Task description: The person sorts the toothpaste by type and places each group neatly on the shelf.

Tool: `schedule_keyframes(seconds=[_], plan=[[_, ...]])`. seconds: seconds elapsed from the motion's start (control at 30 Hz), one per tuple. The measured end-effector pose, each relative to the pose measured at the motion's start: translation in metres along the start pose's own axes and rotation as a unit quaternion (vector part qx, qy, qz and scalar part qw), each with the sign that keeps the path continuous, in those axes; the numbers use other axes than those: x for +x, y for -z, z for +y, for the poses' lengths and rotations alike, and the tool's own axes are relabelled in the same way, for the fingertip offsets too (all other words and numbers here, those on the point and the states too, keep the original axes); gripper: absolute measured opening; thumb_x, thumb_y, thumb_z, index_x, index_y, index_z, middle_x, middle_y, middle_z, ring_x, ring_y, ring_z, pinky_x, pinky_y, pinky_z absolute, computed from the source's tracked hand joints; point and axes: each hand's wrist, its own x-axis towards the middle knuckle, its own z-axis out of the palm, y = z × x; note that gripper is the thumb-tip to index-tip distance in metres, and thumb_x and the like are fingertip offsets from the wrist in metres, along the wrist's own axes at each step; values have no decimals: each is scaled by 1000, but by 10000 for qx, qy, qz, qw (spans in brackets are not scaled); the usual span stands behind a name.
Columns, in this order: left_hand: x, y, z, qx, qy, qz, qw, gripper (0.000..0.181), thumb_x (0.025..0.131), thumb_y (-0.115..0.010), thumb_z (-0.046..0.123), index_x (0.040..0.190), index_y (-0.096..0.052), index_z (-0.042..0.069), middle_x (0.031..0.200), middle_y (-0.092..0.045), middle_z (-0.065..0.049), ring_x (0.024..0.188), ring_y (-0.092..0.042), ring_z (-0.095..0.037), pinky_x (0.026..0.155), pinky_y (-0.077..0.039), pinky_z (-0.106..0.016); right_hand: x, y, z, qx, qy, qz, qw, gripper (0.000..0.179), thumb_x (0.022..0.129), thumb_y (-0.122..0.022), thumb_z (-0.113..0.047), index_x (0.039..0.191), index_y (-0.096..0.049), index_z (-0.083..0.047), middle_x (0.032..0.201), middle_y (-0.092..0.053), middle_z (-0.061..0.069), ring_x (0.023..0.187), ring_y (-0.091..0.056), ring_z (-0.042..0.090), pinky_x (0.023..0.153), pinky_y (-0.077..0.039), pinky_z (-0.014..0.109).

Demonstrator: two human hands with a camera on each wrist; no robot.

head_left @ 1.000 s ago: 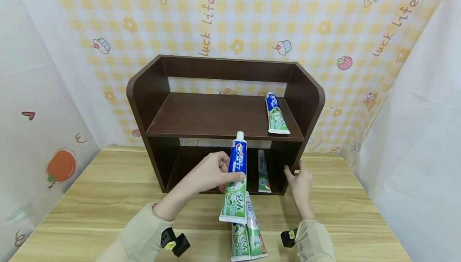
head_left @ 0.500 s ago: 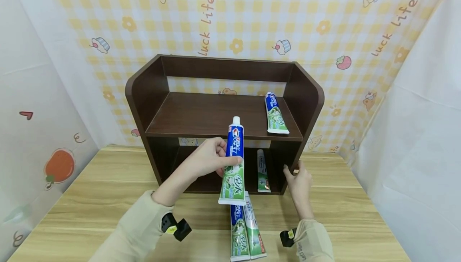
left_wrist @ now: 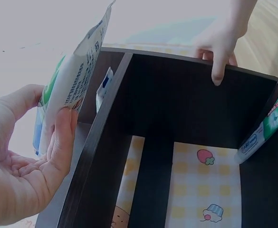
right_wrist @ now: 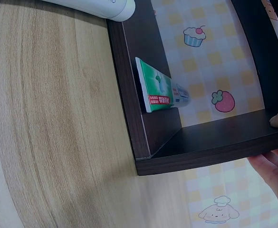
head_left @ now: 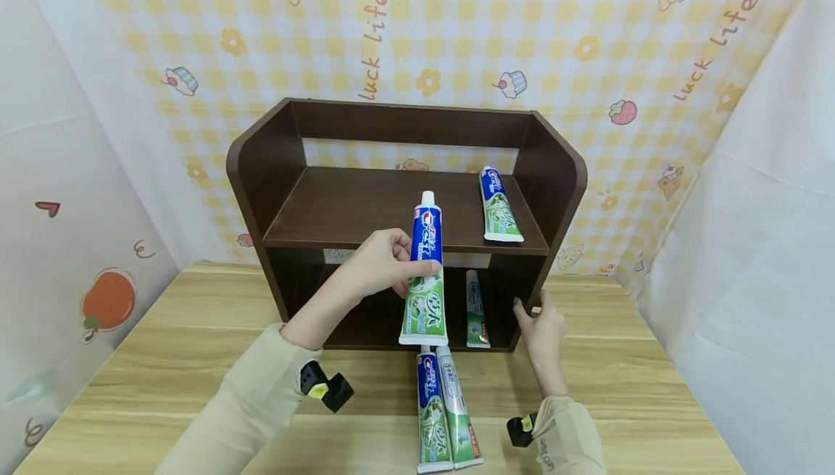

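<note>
My left hand pinches a blue and green toothpaste tube by its left edge, cap up, in front of the dark brown two-tier shelf. In the left wrist view the tube's white printed back faces the fingers. With its thumb inside and its fingers outside, my right hand grips the shelf's right side panel. A similar blue and green tube lies on the upper tier at the right. On the lower tier a grey and green tube lies near the right wall.
Two more toothpaste tubes lie side by side on the wooden table in front of the shelf: a blue and green one and a white and green one. A yellow checked cloth hangs behind the shelf.
My left hand has risen with its toothpaste tube, from low before the bottom tier to before the upper tier's front edge. My right hand stays on the side panel.
</note>
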Motion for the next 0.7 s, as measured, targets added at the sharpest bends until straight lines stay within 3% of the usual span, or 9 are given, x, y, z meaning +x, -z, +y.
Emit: schedule_keyframes(seconds=[0.2, 0.47, 0.7], plan=[[6, 3, 5, 87, 27, 114, 9999, 37, 81, -70, 26, 101, -52, 0, 79, -61, -11, 59, -62, -15, 57, -57, -29, 0, 1, -1, 38, -85, -95, 9999, 17, 81, -64, -12, 83, -54, 1, 85, -67, 25, 70, -67, 37, 49, -55, 40], [13, 6, 12, -65, -52, 160, 9998, 39, 81, -69, 25, 103, -51, -2, 79, -60, -11, 58, -62, -15, 56, -57, -28, 1, 1, -1, -30, 4, 68, 10000, 16, 80, -65, -12, 80, -54, 0, 80, -67, 24, 66, -67, 35, 50, -54, 41], [20, 9, 21, -227, 189, 228, 9993, 39, 81, -69, 26, 104, -51, 1, 83, -59, -11, 58, -61, -15, 59, -57, -29, 0, 1, -1, 13, -55, -22, 10000, 15, 80, -64, -10, 81, -54, 1, 82, -67, 25, 67, -67, 36, 49, -54, 40]])
